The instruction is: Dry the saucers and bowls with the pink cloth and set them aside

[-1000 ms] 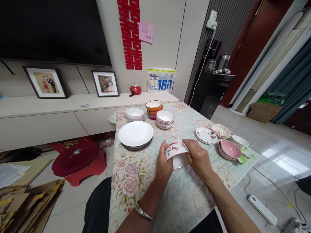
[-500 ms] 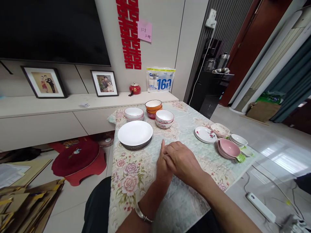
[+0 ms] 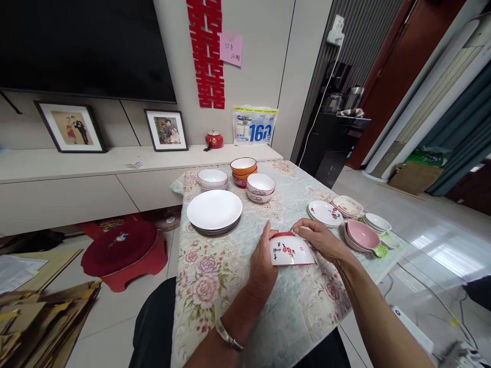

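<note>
Between my hands is a white bowl (image 3: 292,251) with red blossoms, dark lettering and red edging. It looks turned over, its thin red rim towards the tablecloth; whether it touches the cloth I cannot tell. My left hand (image 3: 264,255), with a silver bangle at the wrist, is closed against the bowl's left side, thumb up. My right hand (image 3: 318,236) grips its upper right edge with bent fingers. Beyond them stand a stack of white plates (image 3: 215,210), white bowls with red rims (image 3: 261,185), more white bowls (image 3: 212,179) and a stack of orange bowls (image 3: 243,167).
At the table's right side are flowered plates (image 3: 324,212), a square-looking dish (image 3: 347,205), pink leaf-handled bowls (image 3: 362,234) and small white bowls (image 3: 377,222). A floral tablecloth (image 3: 205,291) covers the table. A red stool (image 3: 125,255) stands to the left, and a cabinet (image 3: 76,197) behind.
My hands, laid together before, have parted; the right moved to the right. The white bowl, not visible earlier, now shows between them. The stacked dishes stand as before.
</note>
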Demonstrator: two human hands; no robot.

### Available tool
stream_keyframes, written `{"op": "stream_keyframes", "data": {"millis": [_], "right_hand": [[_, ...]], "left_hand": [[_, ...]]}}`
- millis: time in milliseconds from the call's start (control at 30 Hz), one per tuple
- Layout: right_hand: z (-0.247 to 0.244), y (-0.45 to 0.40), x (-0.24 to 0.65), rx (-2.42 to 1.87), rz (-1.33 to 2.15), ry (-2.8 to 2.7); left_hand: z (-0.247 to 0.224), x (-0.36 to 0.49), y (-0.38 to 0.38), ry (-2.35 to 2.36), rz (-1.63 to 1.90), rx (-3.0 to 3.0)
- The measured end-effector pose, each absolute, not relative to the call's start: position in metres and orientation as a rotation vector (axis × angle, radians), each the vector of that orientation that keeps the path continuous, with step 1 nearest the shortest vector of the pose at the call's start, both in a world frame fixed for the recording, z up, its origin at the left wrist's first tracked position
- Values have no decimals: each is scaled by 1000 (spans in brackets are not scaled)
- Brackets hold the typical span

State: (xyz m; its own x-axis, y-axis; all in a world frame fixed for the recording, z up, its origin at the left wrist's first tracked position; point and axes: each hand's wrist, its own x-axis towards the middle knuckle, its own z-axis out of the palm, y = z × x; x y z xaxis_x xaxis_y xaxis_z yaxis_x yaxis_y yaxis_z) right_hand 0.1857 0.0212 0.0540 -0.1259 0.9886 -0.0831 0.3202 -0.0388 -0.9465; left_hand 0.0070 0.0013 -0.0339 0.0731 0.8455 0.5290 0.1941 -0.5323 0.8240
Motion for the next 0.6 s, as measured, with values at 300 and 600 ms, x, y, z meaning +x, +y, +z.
{"op": "stream_keyframes", "data": {"millis": [300,600], "right_hand": [[101,8,150,-1186,805,-2135],[55,14,181,-1325,1211,-1548]], "left_hand": [[-32,7,0,1040,1501,2007],[-31,5,0,1014,1439,1942]]}}
